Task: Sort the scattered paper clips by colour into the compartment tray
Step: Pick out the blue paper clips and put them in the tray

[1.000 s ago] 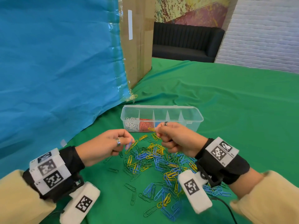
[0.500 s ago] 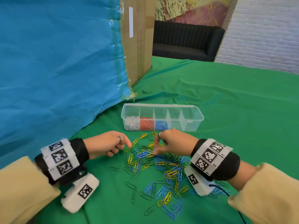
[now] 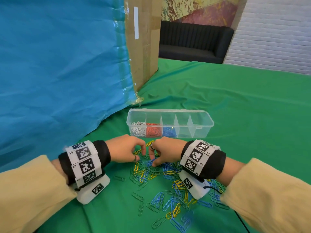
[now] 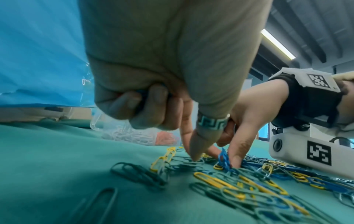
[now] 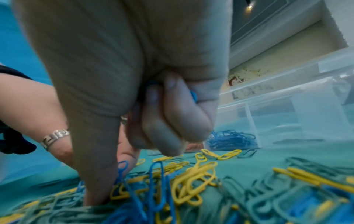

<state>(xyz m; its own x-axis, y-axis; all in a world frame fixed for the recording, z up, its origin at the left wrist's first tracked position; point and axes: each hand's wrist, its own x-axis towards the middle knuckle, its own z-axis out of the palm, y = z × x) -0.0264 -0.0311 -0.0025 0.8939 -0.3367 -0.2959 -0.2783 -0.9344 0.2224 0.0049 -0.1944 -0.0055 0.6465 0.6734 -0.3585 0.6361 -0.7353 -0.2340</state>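
Two wristbands (image 3: 84, 161) — squares tagged E1, R2.

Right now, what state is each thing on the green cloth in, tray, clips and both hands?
Clear plastic compartment tray: open; white, red, blue clips fill the three leftmost compartments, the two right ones look empty.
Loose pile of blue, yellow and green paper clips: scattered, unsorted.
Left hand: blue clips in the curled fingers, fingertips on the pile.
Right hand: pinching blue clips from the pile.
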